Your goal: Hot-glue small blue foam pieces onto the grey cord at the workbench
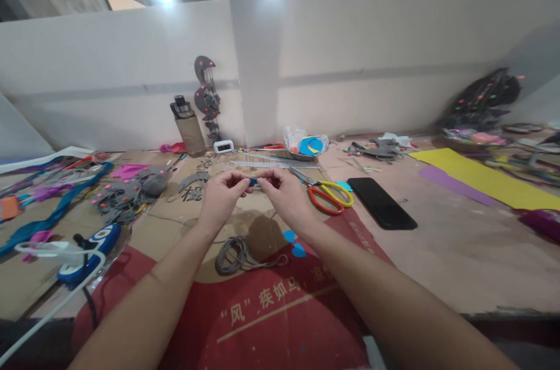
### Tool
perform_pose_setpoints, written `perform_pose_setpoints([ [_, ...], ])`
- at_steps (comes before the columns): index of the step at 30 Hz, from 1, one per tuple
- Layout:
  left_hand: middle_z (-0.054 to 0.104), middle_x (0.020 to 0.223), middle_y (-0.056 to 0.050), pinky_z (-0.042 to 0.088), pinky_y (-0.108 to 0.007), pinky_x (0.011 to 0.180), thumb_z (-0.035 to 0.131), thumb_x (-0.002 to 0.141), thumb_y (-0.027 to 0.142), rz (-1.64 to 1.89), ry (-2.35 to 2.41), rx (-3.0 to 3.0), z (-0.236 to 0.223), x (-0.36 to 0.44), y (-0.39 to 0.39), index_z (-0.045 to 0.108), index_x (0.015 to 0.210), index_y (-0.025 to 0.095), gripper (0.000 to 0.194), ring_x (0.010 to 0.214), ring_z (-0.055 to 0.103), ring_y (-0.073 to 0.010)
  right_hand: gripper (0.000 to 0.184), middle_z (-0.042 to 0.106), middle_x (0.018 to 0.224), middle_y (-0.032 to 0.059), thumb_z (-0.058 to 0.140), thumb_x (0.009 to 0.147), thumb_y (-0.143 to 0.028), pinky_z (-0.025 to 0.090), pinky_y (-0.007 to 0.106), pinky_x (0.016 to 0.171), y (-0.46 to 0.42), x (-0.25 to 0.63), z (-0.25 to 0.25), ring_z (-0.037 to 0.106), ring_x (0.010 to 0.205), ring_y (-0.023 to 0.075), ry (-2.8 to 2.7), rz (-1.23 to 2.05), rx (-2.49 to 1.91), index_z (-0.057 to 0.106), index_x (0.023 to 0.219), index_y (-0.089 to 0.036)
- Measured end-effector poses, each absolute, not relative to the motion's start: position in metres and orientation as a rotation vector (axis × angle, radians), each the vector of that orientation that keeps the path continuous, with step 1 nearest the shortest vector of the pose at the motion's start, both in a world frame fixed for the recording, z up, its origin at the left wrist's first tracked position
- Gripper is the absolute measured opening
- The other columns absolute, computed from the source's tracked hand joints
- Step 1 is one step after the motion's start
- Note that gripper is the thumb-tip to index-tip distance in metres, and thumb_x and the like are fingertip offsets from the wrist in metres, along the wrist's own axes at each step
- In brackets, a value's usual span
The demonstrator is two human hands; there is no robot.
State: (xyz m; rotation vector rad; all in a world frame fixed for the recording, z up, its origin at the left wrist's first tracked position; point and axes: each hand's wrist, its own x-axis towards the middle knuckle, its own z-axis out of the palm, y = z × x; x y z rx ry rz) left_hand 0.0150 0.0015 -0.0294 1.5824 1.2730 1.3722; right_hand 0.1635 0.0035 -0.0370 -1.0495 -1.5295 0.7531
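Observation:
My left hand [224,198] and my right hand [283,195] meet over the cardboard, fingertips pinched around a small dark blue piece [252,181]. Its shape is mostly hidden by my fingers. Below them lies a loose coil of grey cord [234,254], one end looped to the right. Small bright blue cut-out pieces [298,250] rest beside my right wrist. Scissors [328,196] with one red and one yellow handle lie just right of my right hand. A grey curved felt piece [195,180] is left of my left hand.
A black phone [382,203] lies to the right, near yellow sheet [485,178]. At the back stand a bottle [189,131], a small white clock [223,147] and a bowl of blue pieces [306,147]. Grey felt decorations [131,192] and a power strip [90,253] are left.

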Motion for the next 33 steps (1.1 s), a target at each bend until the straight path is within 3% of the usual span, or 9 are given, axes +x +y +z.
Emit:
perform_pose_setpoints([
  [25, 0.065, 0.066, -0.002, 0.046, -0.025, 0.061, 0.062, 0.076, 0.029, 1.309, 1.337, 1.777, -0.0278, 0.0183, -0.0017, 0.065, 0.077, 0.015, 0.014, 0.063, 0.059, -0.0131, 0.015, 0.055, 0.059, -0.0022, 0.058, 0.072, -0.029, 0.035, 0.023, 0.054, 0.0031, 0.1647, -0.0318, 0.045, 0.054, 0.0096, -1.506, 0.796, -1.121, 0.065, 0.071, -0.015],
  [33, 0.067, 0.075, -0.004, 0.049, -0.025, 0.066, 0.067, 0.072, 0.029, 1.268, 1.195, 1.702, -0.0305, 0.0169, 0.0014, 0.065, 0.084, 0.015, 0.019, 0.069, 0.061, -0.0138, 0.015, 0.053, 0.058, -0.0028, 0.056, 0.072, -0.027, 0.034, 0.022, 0.053, 0.0035, 0.1661, -0.0321, 0.043, 0.053, 0.0093, -1.546, 0.711, -1.152, 0.066, 0.071, -0.016],
])
